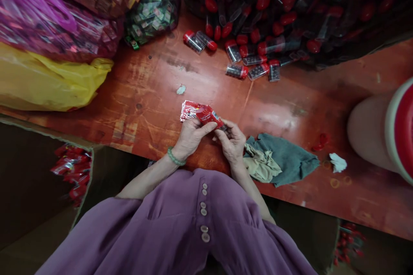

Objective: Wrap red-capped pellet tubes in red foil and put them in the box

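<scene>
A small printed red packet (208,115) is pinched between my two hands above the front part of the table. My left hand (190,137), with a green bangle on its wrist, grips the packet's near left side, thumb on top. My right hand (232,139) closes on its right end, where a dark bit shows that I cannot make out. Just left of the packet, a stack of shiny red-and-white packets (188,111) reaches out beyond my left fingers; whether those fingers also touch it is hidden.
Red-capped clear tubes (237,71) with dark beads lie beyond my hands, before a large heap. Filled plastic bags (54,81) stand at left. Crumpled cloths (284,159) lie right of my hand, near a white-and-red tub (371,129). An open carton (80,206) is below left.
</scene>
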A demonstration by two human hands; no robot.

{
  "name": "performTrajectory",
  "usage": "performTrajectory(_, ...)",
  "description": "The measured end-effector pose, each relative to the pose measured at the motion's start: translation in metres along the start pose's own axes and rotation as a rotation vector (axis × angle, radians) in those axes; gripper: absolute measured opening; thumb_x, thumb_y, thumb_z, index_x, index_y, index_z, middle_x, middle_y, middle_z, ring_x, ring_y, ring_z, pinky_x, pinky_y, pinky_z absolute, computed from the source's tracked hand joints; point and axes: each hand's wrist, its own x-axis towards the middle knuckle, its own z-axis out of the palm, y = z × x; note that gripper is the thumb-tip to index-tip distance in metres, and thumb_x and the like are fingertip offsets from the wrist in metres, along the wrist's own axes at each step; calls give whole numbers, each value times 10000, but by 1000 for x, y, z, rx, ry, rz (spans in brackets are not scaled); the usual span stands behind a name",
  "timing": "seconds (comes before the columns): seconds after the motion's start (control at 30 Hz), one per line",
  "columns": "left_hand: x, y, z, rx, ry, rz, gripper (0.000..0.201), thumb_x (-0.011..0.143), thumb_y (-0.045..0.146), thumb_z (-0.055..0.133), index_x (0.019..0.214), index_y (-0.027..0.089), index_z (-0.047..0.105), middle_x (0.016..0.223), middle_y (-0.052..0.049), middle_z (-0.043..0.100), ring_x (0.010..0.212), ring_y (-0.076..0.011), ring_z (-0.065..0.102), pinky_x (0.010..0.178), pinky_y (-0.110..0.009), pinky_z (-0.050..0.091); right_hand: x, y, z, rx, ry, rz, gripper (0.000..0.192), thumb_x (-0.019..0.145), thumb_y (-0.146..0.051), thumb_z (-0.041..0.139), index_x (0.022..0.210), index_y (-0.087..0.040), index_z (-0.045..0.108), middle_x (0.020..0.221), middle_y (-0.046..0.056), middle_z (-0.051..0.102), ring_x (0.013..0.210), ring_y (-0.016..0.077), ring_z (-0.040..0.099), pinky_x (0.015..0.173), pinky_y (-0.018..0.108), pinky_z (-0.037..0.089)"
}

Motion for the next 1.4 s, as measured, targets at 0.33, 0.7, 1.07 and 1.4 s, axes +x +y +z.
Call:
performTrajectory(0.33,-8,10,-3,159,-167,14,277,784,433,730,778,157,743,656,-15,686,601,-123,596,637,-261,515,2,-2,-8,130,-133,102,367,707,-422,811,971,-234,640,741,-42,728,452,92,632,445,215,556)
performTrajectory(0.7,-22,21,7,270,-102,96,199,775,350,728,829,161,754,650,-13,674,586,-127,581,623,-267,502,0,12,-12,176,-163,143,450,713,-489,805,1071,-277,635,853,-11,749,571,140,690,534,277,603)
performTrajectory(1.07,-12,-9,-13,501,11,283,201,759,314,735,926,208,774,842,-44,760,753,-190,672,757,-300,527,-3,21,-10,132,-196,124,468,822,-515,701,1236,-306,642,1187,24,714,1037,170,697,954,352,560)
performTrajectory(1.4,-79,68,-67,919,143,420,212,844,335,673,1040,326,754,1007,40,783,871,-188,732,796,-328,577,-11,-7,-1,-155,-384,-47,424,935,-439,587,1332,-291,575,1048,39,744,867,163,716,813,350,595)
